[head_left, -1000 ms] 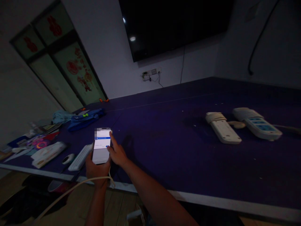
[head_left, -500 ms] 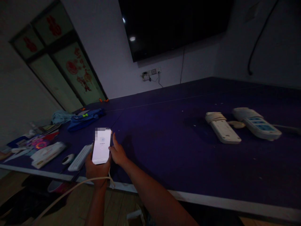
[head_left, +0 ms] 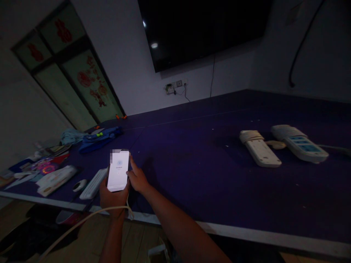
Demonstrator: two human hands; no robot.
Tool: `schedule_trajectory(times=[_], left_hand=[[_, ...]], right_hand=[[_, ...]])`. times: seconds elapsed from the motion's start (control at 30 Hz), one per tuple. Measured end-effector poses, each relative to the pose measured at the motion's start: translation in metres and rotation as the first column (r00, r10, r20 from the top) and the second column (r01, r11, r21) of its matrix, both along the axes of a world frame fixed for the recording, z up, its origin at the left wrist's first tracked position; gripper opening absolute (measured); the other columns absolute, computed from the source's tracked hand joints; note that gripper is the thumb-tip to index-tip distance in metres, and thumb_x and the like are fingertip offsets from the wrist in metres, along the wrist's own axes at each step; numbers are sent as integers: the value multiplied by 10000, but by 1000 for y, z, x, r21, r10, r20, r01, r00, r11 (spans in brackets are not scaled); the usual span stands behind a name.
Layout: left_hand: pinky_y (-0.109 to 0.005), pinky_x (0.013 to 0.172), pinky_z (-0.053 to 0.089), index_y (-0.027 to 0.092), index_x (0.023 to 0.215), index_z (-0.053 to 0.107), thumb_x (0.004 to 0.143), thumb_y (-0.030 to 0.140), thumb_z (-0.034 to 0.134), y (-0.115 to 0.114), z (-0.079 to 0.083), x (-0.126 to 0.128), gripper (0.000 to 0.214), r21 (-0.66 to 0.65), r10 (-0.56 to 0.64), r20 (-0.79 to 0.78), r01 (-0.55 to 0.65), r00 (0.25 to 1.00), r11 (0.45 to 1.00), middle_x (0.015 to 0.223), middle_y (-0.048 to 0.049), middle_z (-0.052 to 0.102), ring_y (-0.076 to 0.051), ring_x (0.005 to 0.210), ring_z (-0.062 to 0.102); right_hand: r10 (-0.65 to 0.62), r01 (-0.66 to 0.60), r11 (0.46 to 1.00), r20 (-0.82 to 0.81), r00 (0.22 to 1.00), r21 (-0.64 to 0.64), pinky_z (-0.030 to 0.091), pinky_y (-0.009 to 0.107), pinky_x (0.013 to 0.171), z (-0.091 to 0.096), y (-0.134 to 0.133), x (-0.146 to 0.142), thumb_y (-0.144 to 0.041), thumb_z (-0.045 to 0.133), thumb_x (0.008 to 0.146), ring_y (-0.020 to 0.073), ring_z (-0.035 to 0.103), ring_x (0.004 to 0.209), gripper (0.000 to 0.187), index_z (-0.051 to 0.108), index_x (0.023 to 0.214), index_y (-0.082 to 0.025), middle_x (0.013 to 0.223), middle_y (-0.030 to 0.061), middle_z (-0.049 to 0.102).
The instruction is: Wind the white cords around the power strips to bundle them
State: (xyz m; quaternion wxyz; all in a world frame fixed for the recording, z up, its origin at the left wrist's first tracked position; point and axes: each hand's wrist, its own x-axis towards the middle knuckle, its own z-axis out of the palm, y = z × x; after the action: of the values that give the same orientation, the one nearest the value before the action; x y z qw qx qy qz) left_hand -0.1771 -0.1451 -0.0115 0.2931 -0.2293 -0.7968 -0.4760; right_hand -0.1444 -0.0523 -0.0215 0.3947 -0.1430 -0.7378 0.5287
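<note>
A smartphone [head_left: 118, 177] with a bright white screen is held over the near edge of the purple table. My left hand [head_left: 113, 200] wraps its lower end from below, fingers closed round it. My right hand [head_left: 138, 179] grips the right side, with the thumb at the screen's lower right edge and a finger up along the side; its other fingers are hidden. A pale cable [head_left: 90, 212] runs from near the phone's bottom across my left wrist to the lower left. Just left of the phone lies a long white strip-shaped object [head_left: 93, 184], beside a small white rounded device [head_left: 79, 185].
Two white power strips [head_left: 261, 151] with wound cords lie at the right of the purple table [head_left: 192, 164]. Leftward are a white soft packet [head_left: 56, 180], blue cloth [head_left: 100, 139] and assorted clutter. A dark television [head_left: 208, 29] hangs on the wall above sockets [head_left: 175, 86].
The small picture on the phone's screen has changed slightly. Both hands keep their hold and have hardly moved.
</note>
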Motion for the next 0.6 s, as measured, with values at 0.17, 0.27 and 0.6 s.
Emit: schedule_trajectory(times=[0.17, 0.27, 0.6], left_hand=[[-377, 693, 491, 189, 1132, 550, 452, 511, 763, 0, 0, 1, 782, 7, -11, 14, 11, 1000, 1000, 933, -76, 640, -258, 803, 620], [-395, 701, 492, 169, 1136, 548, 455, 509, 758, 0, 1, 2, 789, 12, -13, -12, 13, 1000, 1000, 950, -90, 640, -269, 819, 620], [-428, 727, 489, 152, 1153, 544, 465, 535, 745, 0, -1, -1, 813, 14, -19, 9, 19, 1000, 1000, 974, -109, 637, -279, 842, 617]], right_hand=[[35, -36, 997, -2, 999, -70, 395, 243, 581, 3, 0, 2, -164, 420, 813, 145, 498, 595, 723, 108, 1463, -220, 636, -20, 518], [39, -38, 996, 4, 999, -79, 388, 244, 581, 3, 0, 3, -169, 424, 809, 149, 500, 607, 724, 117, 1462, -222, 639, -21, 510], [29, -29, 997, 1, 1000, -75, 398, 245, 596, 0, 0, 2, -178, 424, 806, 144, 483, 601, 725, 118, 1462, -222, 639, -21, 508]])
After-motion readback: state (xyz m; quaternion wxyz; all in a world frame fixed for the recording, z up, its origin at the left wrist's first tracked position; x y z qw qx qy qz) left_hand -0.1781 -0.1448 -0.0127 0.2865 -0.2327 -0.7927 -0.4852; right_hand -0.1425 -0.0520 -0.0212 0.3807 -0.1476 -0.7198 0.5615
